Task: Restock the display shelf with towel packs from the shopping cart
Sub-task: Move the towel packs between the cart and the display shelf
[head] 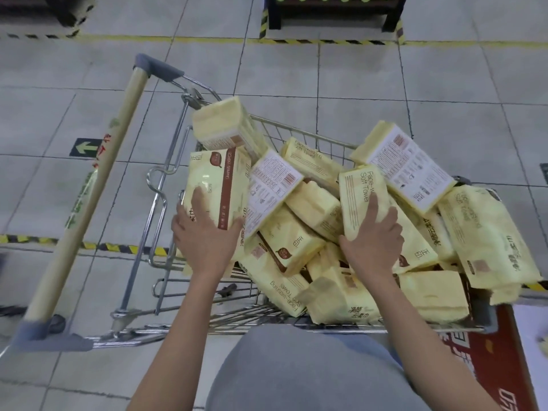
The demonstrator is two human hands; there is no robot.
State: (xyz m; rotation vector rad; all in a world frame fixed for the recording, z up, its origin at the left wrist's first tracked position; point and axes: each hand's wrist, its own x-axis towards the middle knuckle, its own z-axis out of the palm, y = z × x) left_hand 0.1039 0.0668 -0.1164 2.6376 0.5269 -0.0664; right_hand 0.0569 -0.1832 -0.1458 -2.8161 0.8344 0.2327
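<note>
A wire shopping cart (166, 203) stands in front of me, heaped with several pale yellow towel packs. My left hand (204, 232) grips one pack with a brown stripe (219, 185) at the cart's left side, thumb on one edge and fingers across its face. My right hand (373, 232) holds a pack labelled "Face-W... Soft Towel" (360, 191) near the middle of the heap, thumb on its left edge. Both packs stand tilted upright above the pile. The display shelf is not in view.
The cart's beige handle bar (98, 185) runs diagonally at the left. Grey floor tiles carry yellow-black hazard tape (118, 248) and a green arrow sign (86, 147). A dark stand (332, 13) sits at the top. A red box (492, 351) lies at the lower right.
</note>
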